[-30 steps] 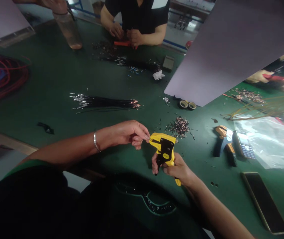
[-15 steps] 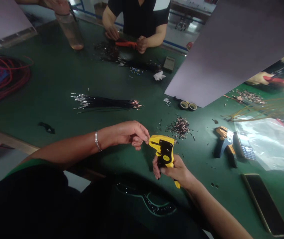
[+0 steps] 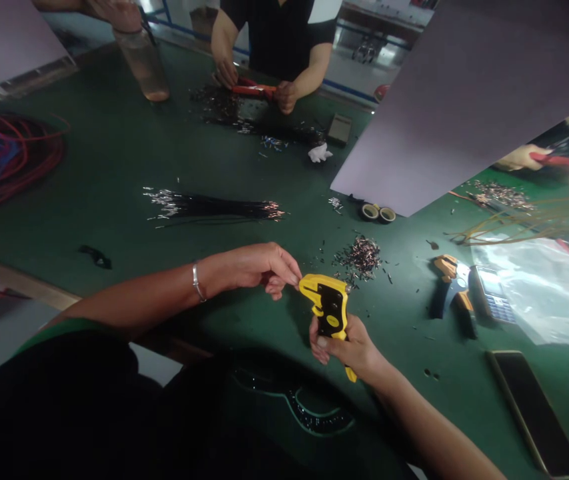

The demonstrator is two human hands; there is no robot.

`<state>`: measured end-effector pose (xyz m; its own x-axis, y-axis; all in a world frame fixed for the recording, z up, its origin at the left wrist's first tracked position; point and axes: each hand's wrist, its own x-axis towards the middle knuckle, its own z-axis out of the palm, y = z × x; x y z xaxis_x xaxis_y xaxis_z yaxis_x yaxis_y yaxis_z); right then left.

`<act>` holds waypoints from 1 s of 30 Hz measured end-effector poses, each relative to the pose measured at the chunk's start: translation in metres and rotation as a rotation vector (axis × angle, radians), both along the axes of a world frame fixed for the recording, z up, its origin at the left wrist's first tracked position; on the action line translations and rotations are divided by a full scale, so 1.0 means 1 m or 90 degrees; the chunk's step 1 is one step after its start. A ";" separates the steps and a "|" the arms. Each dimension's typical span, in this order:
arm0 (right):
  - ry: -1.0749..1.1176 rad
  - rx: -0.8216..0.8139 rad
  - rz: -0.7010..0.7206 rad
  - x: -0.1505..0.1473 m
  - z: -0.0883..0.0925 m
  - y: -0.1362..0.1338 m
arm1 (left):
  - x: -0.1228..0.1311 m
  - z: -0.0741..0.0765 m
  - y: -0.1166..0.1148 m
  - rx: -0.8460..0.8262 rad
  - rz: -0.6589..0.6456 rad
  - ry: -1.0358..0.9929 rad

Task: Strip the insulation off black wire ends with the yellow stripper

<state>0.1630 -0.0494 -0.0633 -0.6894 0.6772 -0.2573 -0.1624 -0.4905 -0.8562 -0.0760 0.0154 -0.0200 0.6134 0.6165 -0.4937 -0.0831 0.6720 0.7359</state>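
My right hand [image 3: 352,347] is wrapped round the handles of a yellow and black wire stripper [image 3: 332,303], its jaws pointing left. At the jaw tip, my left hand [image 3: 269,268] is pinched closed; whatever is between its fingertips is too small to make out. Beyond the left hand lies a bundle of black wires [image 3: 214,207], with pale metal tips at the left end and bare copper at the right. A pile of short dark and copper-coloured offcuts [image 3: 362,257] lies just behind the stripper.
To the right are another stripping tool [image 3: 452,287], a keypad phone [image 3: 493,293], a plastic bag [image 3: 559,287] and a smartphone [image 3: 534,413]. Tape rolls [image 3: 378,213] sit by a tilted white panel [image 3: 444,107]. Coiled wire [image 3: 9,160] lies left, a bottle [image 3: 142,63] behind. A co-worker's hands [image 3: 284,97] hold a red tool.
The stripper has tilted slightly, and my right-hand fingers have shifted on its handles. My left hand stays at the jaw tip. Across the table, the co-worker's red tool has opened wider.
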 end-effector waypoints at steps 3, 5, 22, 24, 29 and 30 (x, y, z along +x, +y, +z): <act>-0.031 0.015 -0.015 0.000 0.000 0.000 | 0.000 0.001 0.001 0.036 0.002 0.027; -0.049 0.018 -0.018 0.000 0.002 0.000 | -0.001 0.001 0.002 0.056 0.003 0.035; -0.049 0.041 0.025 0.004 0.002 0.007 | -0.002 -0.003 0.004 0.178 0.077 0.097; -0.029 0.039 0.018 0.005 0.005 0.009 | -0.003 -0.003 0.005 0.174 0.095 0.097; 0.022 0.030 -0.031 0.008 0.003 0.015 | -0.003 -0.001 0.002 0.175 0.102 0.082; 0.033 0.030 -0.037 0.009 0.003 0.016 | -0.002 0.000 0.001 0.174 0.107 0.084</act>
<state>0.1720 -0.0336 -0.0608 -0.6604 0.7266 -0.1894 -0.2337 -0.4386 -0.8678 -0.0782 0.0169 -0.0197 0.4335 0.8239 -0.3651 -0.0678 0.4338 0.8985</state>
